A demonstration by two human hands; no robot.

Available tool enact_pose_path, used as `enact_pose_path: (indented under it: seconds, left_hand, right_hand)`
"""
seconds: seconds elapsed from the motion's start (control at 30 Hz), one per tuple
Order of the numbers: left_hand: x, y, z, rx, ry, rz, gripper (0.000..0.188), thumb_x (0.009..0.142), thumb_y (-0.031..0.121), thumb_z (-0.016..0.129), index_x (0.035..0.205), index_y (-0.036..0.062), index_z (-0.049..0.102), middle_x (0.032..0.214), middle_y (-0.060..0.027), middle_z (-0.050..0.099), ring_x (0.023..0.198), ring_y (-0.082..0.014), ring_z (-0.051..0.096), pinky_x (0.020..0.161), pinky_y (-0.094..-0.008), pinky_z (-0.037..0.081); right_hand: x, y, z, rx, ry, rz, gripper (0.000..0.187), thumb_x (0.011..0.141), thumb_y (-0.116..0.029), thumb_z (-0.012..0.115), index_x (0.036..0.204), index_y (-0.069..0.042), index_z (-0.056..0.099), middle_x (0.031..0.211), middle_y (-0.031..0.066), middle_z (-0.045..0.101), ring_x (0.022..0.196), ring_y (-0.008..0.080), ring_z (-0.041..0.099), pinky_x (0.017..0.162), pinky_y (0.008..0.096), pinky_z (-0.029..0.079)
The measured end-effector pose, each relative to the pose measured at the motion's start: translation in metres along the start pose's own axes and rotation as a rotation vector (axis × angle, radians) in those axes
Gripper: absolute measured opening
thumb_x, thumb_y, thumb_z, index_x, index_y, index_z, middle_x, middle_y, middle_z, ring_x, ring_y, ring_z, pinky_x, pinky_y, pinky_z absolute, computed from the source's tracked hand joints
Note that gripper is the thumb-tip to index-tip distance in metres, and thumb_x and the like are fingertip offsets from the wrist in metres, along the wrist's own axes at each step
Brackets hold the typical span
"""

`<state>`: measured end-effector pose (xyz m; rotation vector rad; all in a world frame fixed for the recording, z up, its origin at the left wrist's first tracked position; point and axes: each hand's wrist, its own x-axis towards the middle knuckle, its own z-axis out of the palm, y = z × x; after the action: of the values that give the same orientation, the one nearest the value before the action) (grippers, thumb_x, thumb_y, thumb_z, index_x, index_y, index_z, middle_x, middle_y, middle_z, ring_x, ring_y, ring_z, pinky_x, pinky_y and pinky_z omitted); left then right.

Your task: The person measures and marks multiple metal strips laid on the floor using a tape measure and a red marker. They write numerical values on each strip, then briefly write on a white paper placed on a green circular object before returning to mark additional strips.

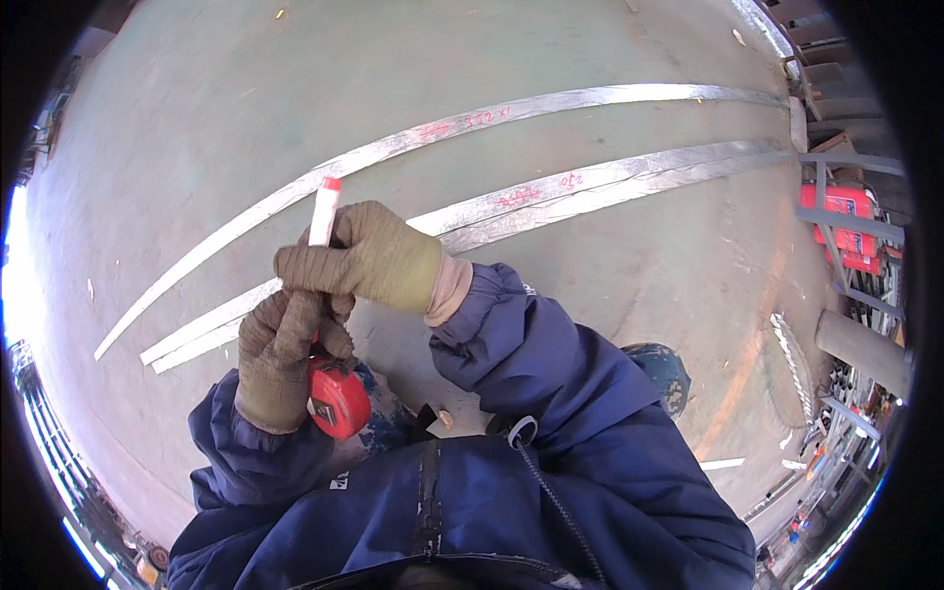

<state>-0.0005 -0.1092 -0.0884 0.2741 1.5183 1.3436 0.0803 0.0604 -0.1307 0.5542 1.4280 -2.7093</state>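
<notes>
Strips of silvery metal lie on the grey-green floor (197, 108), their narrow left ends tapering away at the far left: 1 upper strip (369, 154) and, nearer the person, a lower length (649, 167) with a line along it, either 2 pieces or 1 folded one; I cannot tell which. The gloved left hand (280, 359) is curled closed on a red tape measure (339, 398), whose dark label is too small to read. Just above it, touching, the gloved right hand (379, 251) grips a white marker (324, 216), its red end pointing up; the other end is hidden among the gloves. Both metal lengths bear red handwriting, each with 1 scribbled-out patch and legible figures to its right. The navy jacket (580, 393) has a small black-and-white tag (339, 483), unreadable. At the far right, red containers (846, 221) with pale, unreadable print stand behind grey metal bars (851, 224).
</notes>
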Motion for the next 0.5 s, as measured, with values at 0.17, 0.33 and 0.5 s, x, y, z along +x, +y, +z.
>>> enact_pose_path:
  seconds: [0.17, 0.33, 0.5]
  left_hand:
    - [0.004, 0.013, 0.007, -0.079, -0.034, -0.065, 0.031, 0.105, 0.035, 0.063, 0.106, 0.004, 0.067, 0.08, -0.0052, 0.068, 0.063, -0.011, 0.062, 0.058, -0.0262, 0.051]
    - [0.0, 0.018, 0.005, -0.089, 0.071, -0.071, 0.037, 0.105, 0.031, 0.062, 0.128, 0.0021, 0.065, 0.084, -0.0083, 0.07, 0.06, -0.0119, 0.064, 0.056, -0.0251, 0.052]
    - [0.006, 0.016, -0.022, -0.247, 0.025, 0.0, 0.045, 0.104, 0.033, 0.061, 0.135, 0.0004, 0.061, 0.086, -0.0064, 0.068, 0.06, -0.0111, 0.065, 0.052, -0.0234, 0.051]
  right_hand:
    - [-0.008, -0.01, -0.008, 0.011, 0.037, -0.12, 0.031, 0.095, -0.027, 0.075, 0.097, 0.003, 0.076, 0.081, 0.0082, 0.072, 0.065, 0.0141, 0.067, 0.059, 0.0275, 0.054]
    - [-0.005, -0.008, -0.04, -0.119, 0.084, -0.446, 0.028, 0.102, -0.022, 0.066, 0.108, 0.003, 0.074, 0.092, 0.0121, 0.075, 0.077, 0.0175, 0.073, 0.067, 0.0283, 0.059]
    - [-0.019, -0.01, -0.114, -0.152, 0.451, -0.685, 0.029, 0.103, -0.023, 0.064, 0.118, 0.002, 0.071, 0.105, 0.0141, 0.075, 0.085, 0.0203, 0.075, 0.077, 0.0307, 0.061]
